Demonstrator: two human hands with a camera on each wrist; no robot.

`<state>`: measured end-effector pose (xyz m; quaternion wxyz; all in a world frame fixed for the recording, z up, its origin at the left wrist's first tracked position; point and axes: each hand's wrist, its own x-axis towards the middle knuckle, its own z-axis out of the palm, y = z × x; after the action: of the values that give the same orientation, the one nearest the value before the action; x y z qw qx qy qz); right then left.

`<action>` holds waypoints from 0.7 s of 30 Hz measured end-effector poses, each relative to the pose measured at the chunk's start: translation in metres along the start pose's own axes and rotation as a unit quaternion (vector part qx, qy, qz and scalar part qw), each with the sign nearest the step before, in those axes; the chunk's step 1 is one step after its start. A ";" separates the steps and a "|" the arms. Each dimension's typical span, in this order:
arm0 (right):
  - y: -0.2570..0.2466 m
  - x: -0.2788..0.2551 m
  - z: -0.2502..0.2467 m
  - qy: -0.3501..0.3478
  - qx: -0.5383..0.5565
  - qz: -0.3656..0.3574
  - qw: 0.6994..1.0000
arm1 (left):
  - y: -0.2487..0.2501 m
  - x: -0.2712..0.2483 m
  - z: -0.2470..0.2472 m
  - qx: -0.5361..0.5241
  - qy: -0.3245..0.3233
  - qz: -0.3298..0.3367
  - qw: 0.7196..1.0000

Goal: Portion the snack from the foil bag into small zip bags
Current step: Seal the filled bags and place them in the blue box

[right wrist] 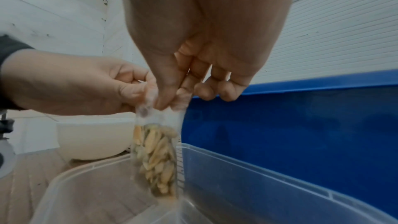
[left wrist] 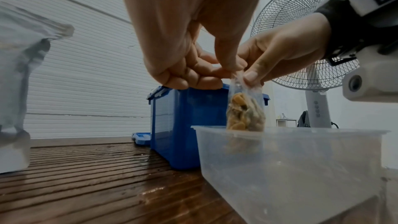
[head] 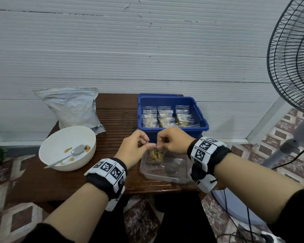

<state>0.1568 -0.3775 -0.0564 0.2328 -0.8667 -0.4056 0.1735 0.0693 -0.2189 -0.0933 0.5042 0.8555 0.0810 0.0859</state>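
Glossy ribbed wooden counter point(head: 116, 116); crinkled matt foil bag point(head: 72, 107); clear thin plastic zip bag point(right wrist: 157, 156); translucent plastic tub point(left wrist: 301, 168); smooth blue plastic bin point(head: 172, 130)

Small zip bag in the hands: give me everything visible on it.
The small zip bag is clear, thin plastic, filled in its lower part with pale yellow-tan snack pieces and a few darker bits. It hangs upright, its bottom dipping into the clear plastic container. The left hand and right hand both pinch its top edge. Whether the zip is sealed cannot be told.
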 end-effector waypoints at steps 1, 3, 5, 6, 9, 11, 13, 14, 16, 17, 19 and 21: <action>-0.002 0.001 -0.003 -0.002 -0.012 -0.002 1.000 | 0.001 0.000 -0.001 -0.004 0.010 -0.006 1.000; -0.008 0.002 -0.017 -0.011 -0.026 0.000 1.000 | 0.001 0.001 -0.005 -0.017 0.038 -0.016 0.999; -0.015 0.006 -0.038 -0.015 -0.031 0.003 0.999 | 0.001 0.003 -0.012 -0.024 0.069 -0.027 0.997; -0.020 0.008 -0.051 -0.010 -0.033 0.001 0.999 | 0.000 0.005 -0.015 -0.026 0.083 -0.035 0.996; -0.032 0.021 -0.090 0.011 -0.036 0.005 0.999 | -0.006 0.013 -0.023 -0.029 0.107 -0.051 0.993; -0.037 0.033 -0.109 0.021 -0.051 0.007 0.998 | -0.010 0.017 -0.025 -0.038 0.115 -0.058 0.991; -0.042 0.047 -0.120 0.016 -0.081 0.004 0.997 | -0.014 0.022 -0.026 -0.045 0.118 -0.067 0.990; -0.043 0.055 -0.122 0.006 -0.104 0.004 0.995 | -0.016 0.023 -0.027 -0.045 0.118 -0.072 0.989; -0.044 0.071 -0.121 -0.028 -0.149 0.008 0.988 | -0.020 0.027 -0.027 -0.048 0.116 -0.080 0.989; -0.042 0.079 -0.118 -0.050 -0.164 0.009 0.985 | -0.022 0.029 -0.027 -0.052 0.115 -0.083 0.988; -0.039 0.094 -0.110 -0.098 -0.183 0.009 0.978 | -0.026 0.032 -0.027 -0.063 0.114 -0.088 0.988; -0.034 0.108 -0.099 -0.142 -0.206 0.008 0.968 | -0.029 0.037 -0.027 -0.077 0.113 -0.092 0.986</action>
<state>0.2500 -0.2995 0.0321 -0.0126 -0.8655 -0.4549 0.2095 0.0973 -0.1740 -0.1039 0.5622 0.7877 0.2084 0.1413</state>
